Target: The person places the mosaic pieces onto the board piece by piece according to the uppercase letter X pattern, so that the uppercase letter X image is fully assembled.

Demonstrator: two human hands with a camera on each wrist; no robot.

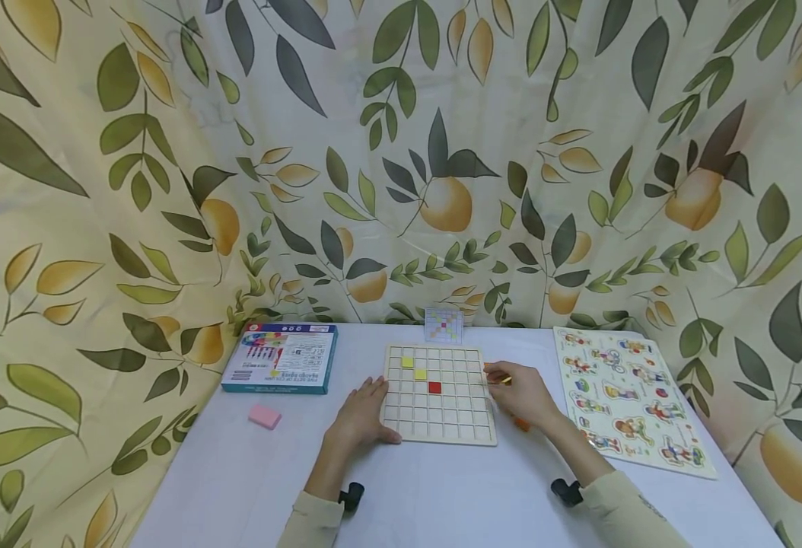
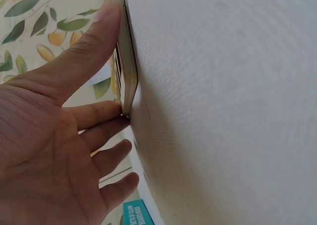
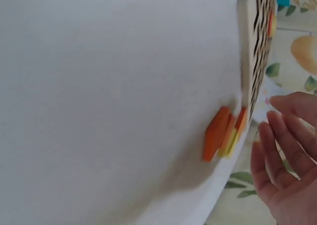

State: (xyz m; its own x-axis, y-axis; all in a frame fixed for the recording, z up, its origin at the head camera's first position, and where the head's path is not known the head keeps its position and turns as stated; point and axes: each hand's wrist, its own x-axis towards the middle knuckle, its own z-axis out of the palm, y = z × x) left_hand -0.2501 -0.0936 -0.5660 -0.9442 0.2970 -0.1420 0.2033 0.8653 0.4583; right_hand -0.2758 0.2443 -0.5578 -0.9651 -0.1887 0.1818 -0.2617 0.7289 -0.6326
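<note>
The left hand (image 1: 362, 412) lies flat and relaxed against the left edge of the wooden grid board (image 1: 440, 393) in the middle of the desk (image 1: 442, 495), bracing it, while the right hand (image 1: 523, 393), fingers loose and empty, hovers over small orange and yellow tiles (image 3: 224, 132) beside the board's right edge.

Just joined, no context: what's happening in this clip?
A person sits at a white table with a wooden grid board. The left hand rests flat against the board's left edge. The right hand is at its right edge, over loose orange and yellow tiles. Two yellow tiles and a red tile sit in the board.
</note>
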